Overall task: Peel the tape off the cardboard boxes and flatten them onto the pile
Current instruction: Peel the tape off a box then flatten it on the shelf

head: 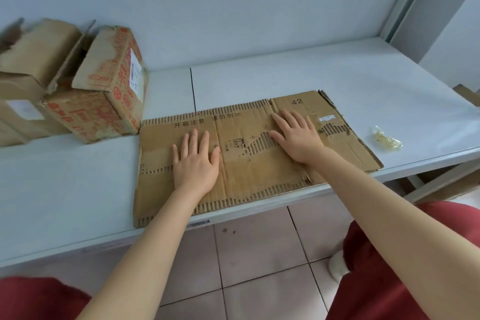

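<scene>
A flattened brown cardboard box (pixel 249 163) with torn patches and black print lies on the white table (pixel 337 78), its near edge hanging slightly over the table's front. My left hand (pixel 194 161) presses flat on its left half with straight fingers. My right hand (pixel 296 135) presses flat on its right half, fingers spread. A wad of peeled clear tape (pixel 387 138) lies on the table to the right of the cardboard. At the far left stand an orange-printed box (pixel 109 91) and a plain brown box (pixel 28 75) with open flaps.
The white wall (pixel 233 8) rises right behind the table. More cardboard (pixel 467 91) shows at the right edge and below the table on the right. Pink floor tiles (pixel 259 254) and my red trousers (pixel 389 267) fill the foreground.
</scene>
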